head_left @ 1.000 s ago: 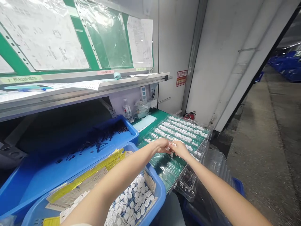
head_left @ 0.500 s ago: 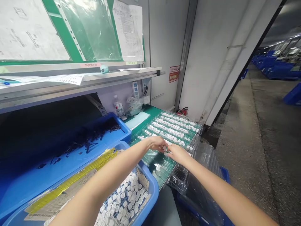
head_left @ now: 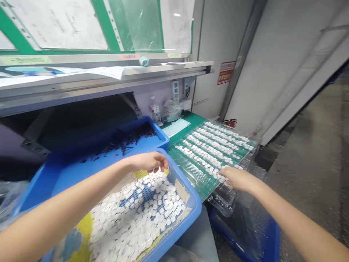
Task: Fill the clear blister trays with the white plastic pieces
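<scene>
My left hand (head_left: 153,162) hangs above the blue basket (head_left: 195,209), its fingers loosely bent downward and slightly apart, with nothing visible in them. Under it lies a heap of small white square plastic pieces (head_left: 128,222), loose in the basket. Over at the clear ribbed plastic tray (head_left: 200,174), my right hand (head_left: 236,178) has its thumb and fingertips at the near end of a row of the same white pieces (head_left: 209,168). A small white piece appears to be between those fingertips, partly hidden by them. Several rows stretch across the tray.
Behind the basket stands a blue bin (head_left: 141,147) with thin black parts. A water bottle (head_left: 156,112), a crumpled plastic bag (head_left: 173,110) and a pale sheet (head_left: 176,127) sit at the back. A metal shelf (head_left: 163,72) overhangs. Below right is another blue bin (head_left: 275,236).
My left hand has left the tray and moved left to above the basket. My right hand stays at the tray's near edge, apart from the left. The view has turned left.
</scene>
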A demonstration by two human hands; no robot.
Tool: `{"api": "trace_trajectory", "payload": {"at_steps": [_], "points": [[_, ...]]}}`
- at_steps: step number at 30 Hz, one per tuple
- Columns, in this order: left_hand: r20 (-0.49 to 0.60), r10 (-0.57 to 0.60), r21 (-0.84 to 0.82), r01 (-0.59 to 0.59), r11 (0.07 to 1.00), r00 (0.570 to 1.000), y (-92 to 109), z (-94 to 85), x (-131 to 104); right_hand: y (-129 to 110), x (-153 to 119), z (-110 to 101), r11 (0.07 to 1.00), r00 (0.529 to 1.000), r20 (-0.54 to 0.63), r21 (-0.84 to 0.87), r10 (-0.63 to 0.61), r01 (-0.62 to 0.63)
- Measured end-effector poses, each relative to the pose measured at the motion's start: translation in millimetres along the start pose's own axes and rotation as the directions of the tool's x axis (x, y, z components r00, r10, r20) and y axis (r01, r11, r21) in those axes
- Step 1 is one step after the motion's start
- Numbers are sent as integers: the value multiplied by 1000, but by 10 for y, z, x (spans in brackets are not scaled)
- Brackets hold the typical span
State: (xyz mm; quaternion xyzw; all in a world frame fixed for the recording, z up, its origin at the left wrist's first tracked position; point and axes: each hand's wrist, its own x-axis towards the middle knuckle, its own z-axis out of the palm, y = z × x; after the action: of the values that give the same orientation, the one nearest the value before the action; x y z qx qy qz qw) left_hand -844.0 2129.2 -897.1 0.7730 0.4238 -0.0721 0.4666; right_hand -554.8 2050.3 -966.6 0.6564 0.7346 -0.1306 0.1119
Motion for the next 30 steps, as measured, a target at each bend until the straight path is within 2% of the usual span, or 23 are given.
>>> {"api": "trace_trajectory", "payload": {"at_steps": [2, 4, 6, 8, 10, 12, 15, 18, 21, 23, 26, 28, 30], "points": [[-41, -66, 101, 70, 992, 997, -256, 139, -229, -110, -17, -95, 999, 998, -63, 19, -31, 32], [-83, -107, 188, 121, 975, 991, -453, 361, -369, -325, -33, -210, 972, 980, -149, 172, -134, 159], [-128, -122, 257, 152, 954, 984, -585, 608, -410, -629, -46, -312, 857, 943, -212, 399, -258, 325], [-184, -123, 315, 177, 933, 975, -663, 823, -372, -978, -38, -373, 709, 910, -212, 573, -356, 411], [-236, -113, 355, 195, 914, 965, -704, 972, -294, -1315, 15, -383, 596, 895, -182, 689, -406, 411], [-265, -85, 377, 184, 908, 960, -726, 1049, -213, -1597, 115, -358, 464, 910, -124, 828, -395, 315], [-271, -29, 374, 133, 918, 962, -754, 1056, -141, -1889, 301, -310, 279, 944, -7, 955, -329, 104], [-275, 9, 332, 86, 939, 961, -775, 963, -163, -2057, 441, -280, 203, 965, 49, 979, -258, 5], [-322, 29, 264, 60, 963, 946, -757, 787, -282, -2146, 499, -254, 121, 978, 95, 990, -185, -73], [-377, 37, 223, 51, 974, 926, -722, 656, -382, -2176, 506, -236, 61, 968, 157, 987, -197, -148], [-471, 47, 181, 44, 982, 881, -679, 507, -481, -2193, 512, -212, -14, 910, 262, 959, -322, -282], [-539, 52, 163, 43, 986, 840, -688, 458, -491, -2187, 535, -200, -54, 880, 293, 940, -372, -336], [-579, 25, 188, 104, 977, 815, -733, 452, -469, -2167, 573, -188, -101, 890, 292, 933, -351, -346]]}}
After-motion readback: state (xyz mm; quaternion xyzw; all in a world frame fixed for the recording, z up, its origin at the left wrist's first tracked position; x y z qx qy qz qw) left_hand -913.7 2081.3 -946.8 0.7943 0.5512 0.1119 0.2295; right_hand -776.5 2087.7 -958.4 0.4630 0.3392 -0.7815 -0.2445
